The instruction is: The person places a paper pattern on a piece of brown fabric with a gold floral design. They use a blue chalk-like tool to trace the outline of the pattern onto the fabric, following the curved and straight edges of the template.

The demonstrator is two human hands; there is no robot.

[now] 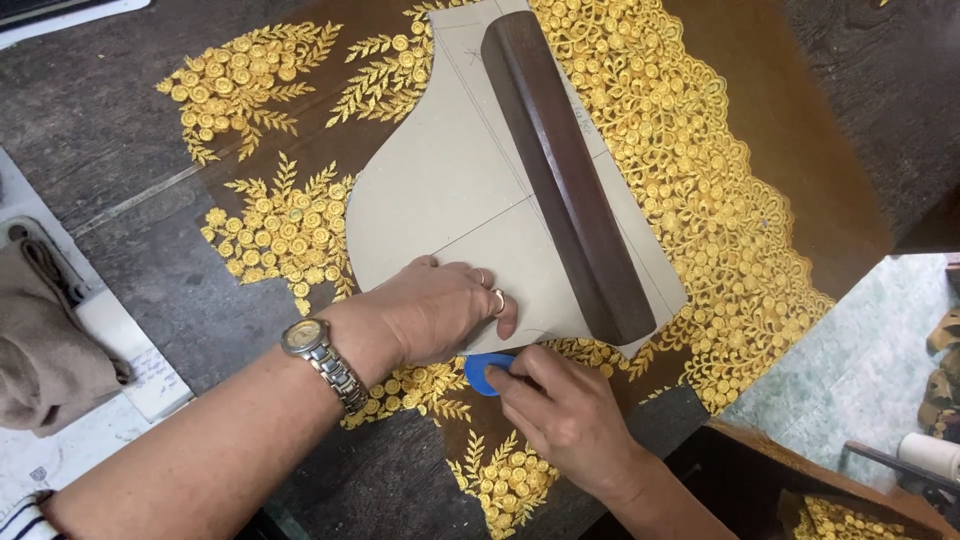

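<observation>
fabric (790,150): brown, gold floral-leaf embroidery | paper pattern (440,190) on fabric: beige, pencil-lined | bar (565,170) on pattern: dark brown | chalk (480,370) at pattern's edge: blue

Dark worn wooden table (140,120) carries brown fabric with gold embroidery (700,200) across the middle. White papers (120,360) and beige cloth (50,350) lie left.

Bare forearms; silver metal-link wristwatch (318,358) with pale dial on left wrist, two rings (495,300) on left hand (440,310), striped sleeve edge (20,515) at lower left of frame.
</observation>
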